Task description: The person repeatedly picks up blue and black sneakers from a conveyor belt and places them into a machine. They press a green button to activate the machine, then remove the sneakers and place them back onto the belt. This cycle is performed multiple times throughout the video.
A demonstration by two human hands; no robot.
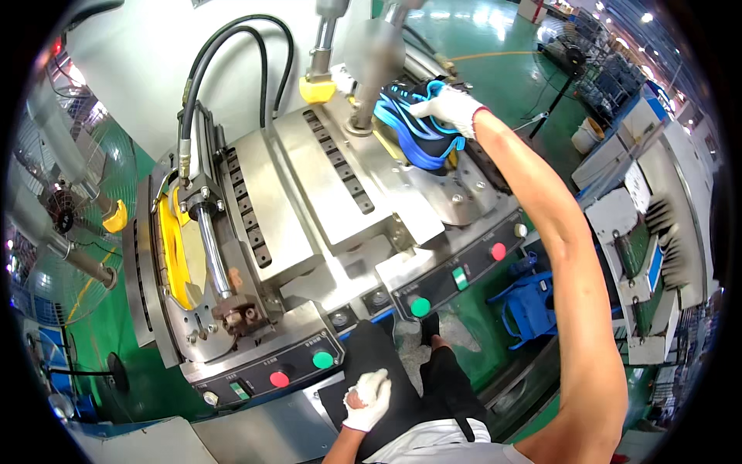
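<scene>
Under the right hand [447, 106], the blue-and-black shoe [421, 135] is sitting on the press station, gloved fingers closing over its upper; the left hand [368, 399] is hanging loosely curled, well apart, holding nothing.

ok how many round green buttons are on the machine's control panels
2. One green button sits on the near-left panel beside a red button; the other green button is on the right panel. Others may be hidden.
</scene>
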